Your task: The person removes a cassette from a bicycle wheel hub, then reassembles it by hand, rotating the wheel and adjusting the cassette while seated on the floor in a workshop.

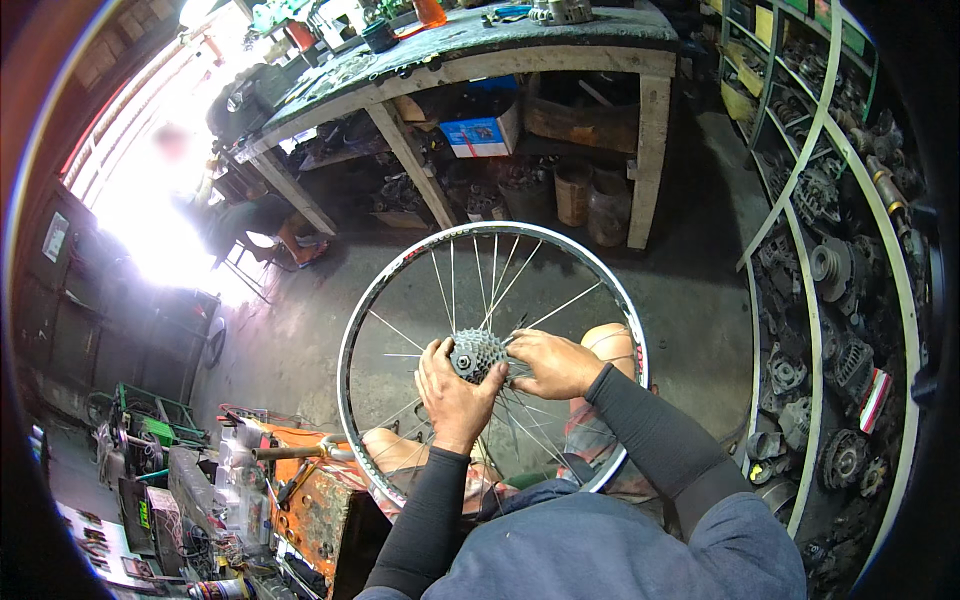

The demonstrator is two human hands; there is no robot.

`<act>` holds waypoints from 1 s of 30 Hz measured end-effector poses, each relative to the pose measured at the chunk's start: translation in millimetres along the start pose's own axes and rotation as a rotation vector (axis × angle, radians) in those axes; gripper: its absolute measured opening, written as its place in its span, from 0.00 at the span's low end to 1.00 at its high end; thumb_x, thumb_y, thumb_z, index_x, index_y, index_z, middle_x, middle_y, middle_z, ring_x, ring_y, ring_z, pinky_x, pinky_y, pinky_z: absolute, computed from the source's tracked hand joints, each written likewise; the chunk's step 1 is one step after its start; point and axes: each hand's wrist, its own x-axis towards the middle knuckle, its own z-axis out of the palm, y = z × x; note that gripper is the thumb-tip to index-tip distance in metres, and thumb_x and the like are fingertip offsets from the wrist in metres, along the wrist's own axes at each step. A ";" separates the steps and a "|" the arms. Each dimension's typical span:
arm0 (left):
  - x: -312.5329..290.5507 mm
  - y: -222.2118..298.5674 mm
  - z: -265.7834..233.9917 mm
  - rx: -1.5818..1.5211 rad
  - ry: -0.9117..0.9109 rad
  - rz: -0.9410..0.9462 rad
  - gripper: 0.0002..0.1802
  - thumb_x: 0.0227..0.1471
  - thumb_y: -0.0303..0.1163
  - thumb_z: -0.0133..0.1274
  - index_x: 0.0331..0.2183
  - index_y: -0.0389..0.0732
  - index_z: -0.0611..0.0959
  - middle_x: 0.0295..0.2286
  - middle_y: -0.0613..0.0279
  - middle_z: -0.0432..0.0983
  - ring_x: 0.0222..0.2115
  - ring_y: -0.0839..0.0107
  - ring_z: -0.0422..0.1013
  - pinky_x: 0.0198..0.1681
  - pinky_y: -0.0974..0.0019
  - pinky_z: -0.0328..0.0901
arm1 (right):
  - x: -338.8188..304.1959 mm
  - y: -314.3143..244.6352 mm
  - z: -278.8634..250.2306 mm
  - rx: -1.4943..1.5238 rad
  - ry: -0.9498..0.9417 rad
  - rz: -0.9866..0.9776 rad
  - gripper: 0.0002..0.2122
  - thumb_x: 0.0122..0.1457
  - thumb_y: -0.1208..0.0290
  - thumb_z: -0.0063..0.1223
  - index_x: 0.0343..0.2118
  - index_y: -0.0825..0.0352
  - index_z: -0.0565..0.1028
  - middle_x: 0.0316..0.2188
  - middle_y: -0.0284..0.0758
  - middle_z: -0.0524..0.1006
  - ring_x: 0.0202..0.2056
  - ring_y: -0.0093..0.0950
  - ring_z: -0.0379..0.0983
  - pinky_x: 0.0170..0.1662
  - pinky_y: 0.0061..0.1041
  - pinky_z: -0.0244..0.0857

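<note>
A bicycle wheel with a silver rim (pixel 365 300) and thin spokes rests flat across my knees. At its hub sits a grey toothed cassette (pixel 478 352). My left hand (pixel 453 392) wraps around the cassette from the near side, fingers curled over its teeth. My right hand (pixel 553 362) presses against the cassette's right side, fingertips on the sprockets. Both forearms wear black sleeves. The hub under the cassette is hidden by my hands.
A worn wooden workbench (pixel 560 58) with tools stands ahead, boxes and buckets beneath it. Green metal shelves (pixel 800 230) full of greasy machine parts curve along the right. An orange toolbox (pixel 320 500) and clutter lie at lower left. A seated person (pixel 240 215) is at the bright doorway.
</note>
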 end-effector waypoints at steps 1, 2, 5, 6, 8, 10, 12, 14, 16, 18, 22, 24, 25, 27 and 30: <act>-1.9 -6.2 -2.9 -0.049 -0.082 -0.008 0.58 0.49 0.56 0.79 0.69 0.33 0.73 0.71 0.38 0.66 0.72 0.39 0.61 0.78 0.40 0.53 | -1.7 -1.7 -0.3 -0.002 -0.007 0.010 0.28 0.62 0.59 0.73 0.60 0.74 0.82 0.64 0.52 0.81 0.73 0.48 0.72 0.76 0.43 0.67; -3.7 -12.0 -7.1 -0.063 -0.107 0.014 0.58 0.49 0.55 0.79 0.69 0.32 0.72 0.71 0.37 0.65 0.73 0.38 0.61 0.78 0.40 0.53 | -2.1 -3.1 -1.4 -0.005 -0.013 0.020 0.29 0.62 0.58 0.73 0.61 0.74 0.82 0.65 0.52 0.81 0.73 0.48 0.71 0.76 0.44 0.66; -5.0 -19.5 -19.4 -0.100 -0.170 0.073 0.59 0.49 0.51 0.79 0.71 0.31 0.70 0.72 0.36 0.65 0.73 0.38 0.61 0.78 0.41 0.54 | -3.5 -4.6 -3.5 -0.016 -0.038 0.024 0.30 0.63 0.57 0.72 0.62 0.74 0.82 0.66 0.51 0.81 0.74 0.48 0.70 0.77 0.43 0.66; -3.8 -17.4 -20.3 -0.106 -0.168 0.068 0.58 0.49 0.51 0.79 0.71 0.31 0.71 0.71 0.36 0.66 0.73 0.39 0.62 0.78 0.41 0.55 | -4.8 -4.4 -3.5 -0.021 -0.039 0.029 0.30 0.63 0.57 0.72 0.62 0.74 0.82 0.66 0.51 0.81 0.74 0.48 0.70 0.77 0.43 0.66; -3.6 -13.5 -20.0 -0.115 -0.159 0.052 0.57 0.49 0.50 0.80 0.70 0.31 0.73 0.70 0.37 0.67 0.72 0.39 0.63 0.78 0.41 0.55 | -4.8 -3.3 -5.2 -0.018 -0.046 0.024 0.30 0.63 0.57 0.72 0.62 0.74 0.82 0.66 0.51 0.81 0.74 0.48 0.70 0.77 0.43 0.66; -6.0 -11.9 -15.5 -0.115 -0.105 0.028 0.57 0.47 0.53 0.81 0.68 0.31 0.75 0.68 0.40 0.70 0.70 0.41 0.66 0.76 0.41 0.58 | -4.3 -3.6 -6.4 -0.019 -0.050 0.031 0.30 0.63 0.57 0.72 0.62 0.74 0.82 0.65 0.51 0.81 0.74 0.48 0.70 0.77 0.44 0.66; -7.9 -7.6 -14.3 -0.110 -0.080 -0.011 0.58 0.46 0.55 0.82 0.68 0.32 0.75 0.67 0.41 0.71 0.69 0.41 0.67 0.75 0.41 0.59 | -4.3 -4.8 -6.9 -0.026 -0.051 0.049 0.30 0.63 0.56 0.72 0.62 0.74 0.82 0.65 0.52 0.81 0.75 0.48 0.69 0.76 0.44 0.66; -9.9 -6.1 -13.3 -0.092 -0.059 -0.033 0.59 0.45 0.56 0.83 0.67 0.32 0.75 0.66 0.42 0.72 0.68 0.42 0.67 0.74 0.42 0.59 | -3.9 -5.3 -6.9 -0.020 -0.048 0.051 0.30 0.63 0.56 0.72 0.62 0.74 0.82 0.65 0.52 0.81 0.75 0.48 0.69 0.76 0.44 0.66; -10.8 -4.7 -13.4 -0.090 -0.049 -0.052 0.59 0.44 0.56 0.83 0.67 0.33 0.76 0.66 0.42 0.72 0.68 0.42 0.67 0.74 0.41 0.59 | -2.8 -6.0 -6.9 -0.022 -0.049 0.053 0.30 0.63 0.56 0.72 0.62 0.74 0.82 0.64 0.52 0.82 0.75 0.48 0.69 0.76 0.45 0.66; -10.6 -3.6 -14.3 -0.104 -0.049 -0.070 0.58 0.44 0.56 0.83 0.67 0.33 0.76 0.66 0.42 0.72 0.68 0.42 0.67 0.75 0.41 0.59 | -1.8 -7.8 -7.6 -0.029 -0.054 0.053 0.30 0.63 0.56 0.72 0.61 0.74 0.82 0.64 0.52 0.82 0.75 0.48 0.70 0.76 0.45 0.67; -6.8 -16.7 -17.3 -0.138 -0.103 0.018 0.58 0.45 0.54 0.83 0.68 0.32 0.76 0.69 0.40 0.70 0.71 0.40 0.64 0.76 0.40 0.57 | -0.6 -9.7 -8.5 -0.030 -0.051 0.034 0.29 0.63 0.57 0.72 0.61 0.74 0.82 0.63 0.52 0.82 0.74 0.49 0.69 0.75 0.45 0.67; -0.4 -23.4 -22.6 -0.159 -0.172 0.067 0.59 0.45 0.53 0.83 0.69 0.32 0.76 0.70 0.38 0.69 0.73 0.39 0.62 0.77 0.41 0.56 | -0.7 -7.3 -7.2 -0.031 -0.053 0.026 0.29 0.63 0.57 0.72 0.60 0.74 0.82 0.63 0.52 0.83 0.74 0.50 0.69 0.75 0.46 0.67; 4.4 -19.3 -30.8 -0.141 -0.218 0.070 0.61 0.45 0.49 0.84 0.71 0.31 0.75 0.73 0.36 0.66 0.75 0.41 0.62 0.78 0.44 0.58 | -0.6 -6.3 -6.5 -0.030 -0.056 0.030 0.29 0.64 0.57 0.71 0.60 0.74 0.82 0.63 0.52 0.83 0.74 0.50 0.69 0.75 0.46 0.67; 7.6 -24.2 -30.2 -0.142 -0.239 0.077 0.61 0.45 0.50 0.85 0.71 0.31 0.75 0.73 0.36 0.67 0.74 0.41 0.64 0.77 0.45 0.60 | -1.1 -4.8 -5.1 -0.028 -0.061 0.038 0.29 0.64 0.57 0.71 0.60 0.74 0.82 0.63 0.52 0.83 0.74 0.50 0.69 0.75 0.46 0.67; 5.3 -24.9 -29.9 -0.171 -0.243 0.062 0.61 0.45 0.49 0.85 0.71 0.31 0.75 0.73 0.35 0.66 0.73 0.40 0.65 0.76 0.45 0.62 | -0.2 -7.0 -6.4 -0.041 -0.073 0.041 0.29 0.64 0.57 0.71 0.61 0.74 0.82 0.63 0.52 0.82 0.74 0.50 0.70 0.75 0.46 0.67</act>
